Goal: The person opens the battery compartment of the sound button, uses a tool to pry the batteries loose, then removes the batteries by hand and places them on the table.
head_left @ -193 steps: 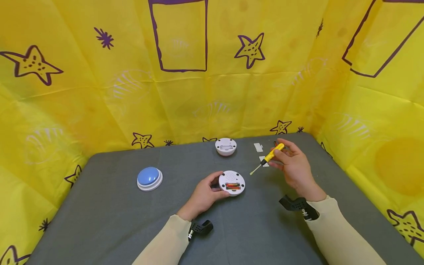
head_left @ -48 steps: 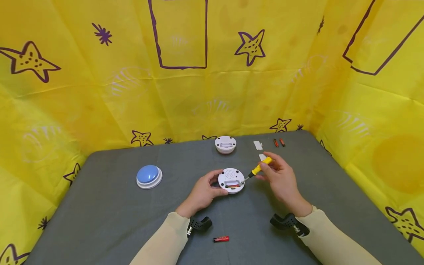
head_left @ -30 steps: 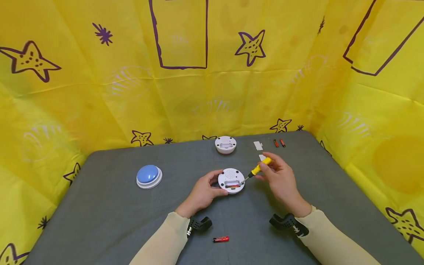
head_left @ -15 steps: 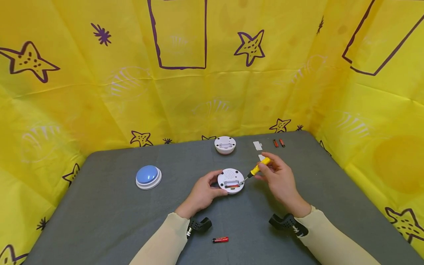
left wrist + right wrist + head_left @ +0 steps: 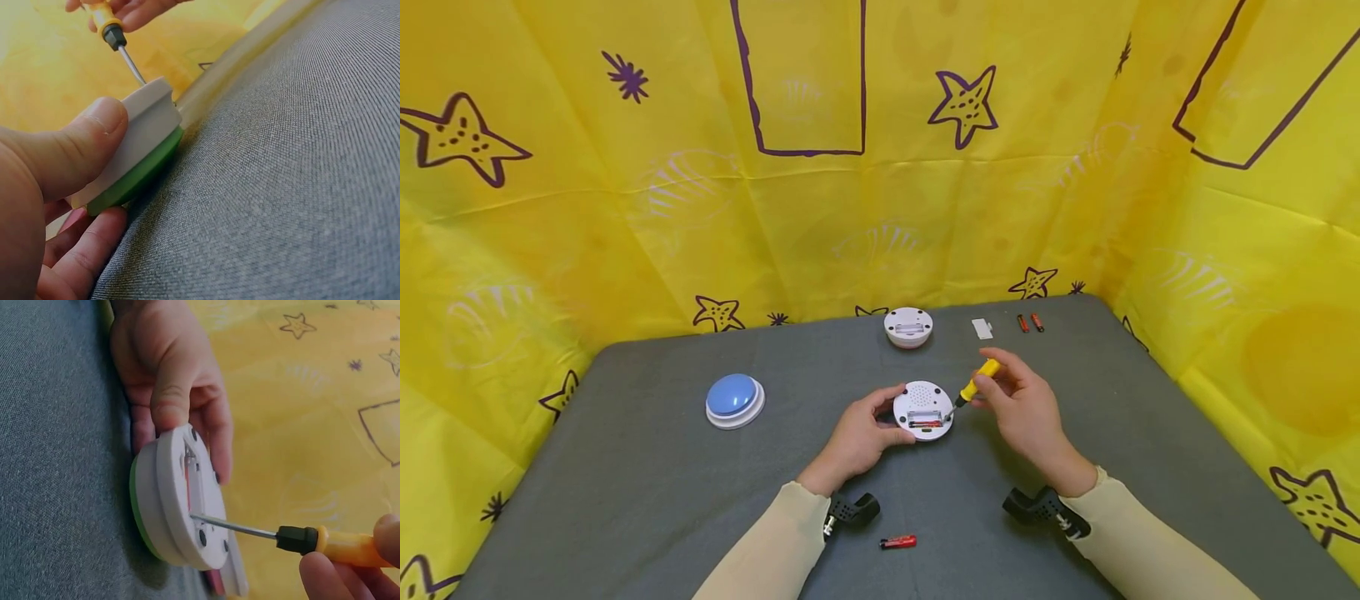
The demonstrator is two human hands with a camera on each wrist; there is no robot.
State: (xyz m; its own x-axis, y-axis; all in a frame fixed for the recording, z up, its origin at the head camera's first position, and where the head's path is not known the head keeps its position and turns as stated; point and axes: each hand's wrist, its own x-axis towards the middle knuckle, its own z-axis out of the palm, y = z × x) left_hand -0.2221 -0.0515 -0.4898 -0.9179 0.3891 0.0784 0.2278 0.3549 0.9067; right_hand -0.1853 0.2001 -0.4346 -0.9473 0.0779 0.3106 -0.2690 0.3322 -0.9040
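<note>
My left hand [image 5: 859, 435] grips a round push button [image 5: 921, 396] by its rim, thumb on the near side. The button lies upside down, its white base up and its green dome [image 5: 140, 172] against the cloth. One red battery [image 5: 925, 424] sits in its uncovered battery compartment; the other slot is bare. My right hand [image 5: 1030, 421] pinches a screwdriver [image 5: 981, 381] with a yellow handle and black collar. In the right wrist view its metal shaft [image 5: 234, 526] reaches into the compartment, the tip at the battery's end. A loose red battery [image 5: 898, 542] lies near the front.
Another upturned white button [image 5: 909, 327] with a bare battery compartment stands at the back. Beside it lie a white battery cover [image 5: 982, 329] and two small red batteries [image 5: 1030, 322]. A blue-domed button [image 5: 733, 400] sits left on the grey cloth [image 5: 647, 483].
Earlier the compartment held two batteries; one now lies on the cloth in front. The screwdriver came down into the compartment, and my right hand has just shifted slightly left, covering the second battery cover.
</note>
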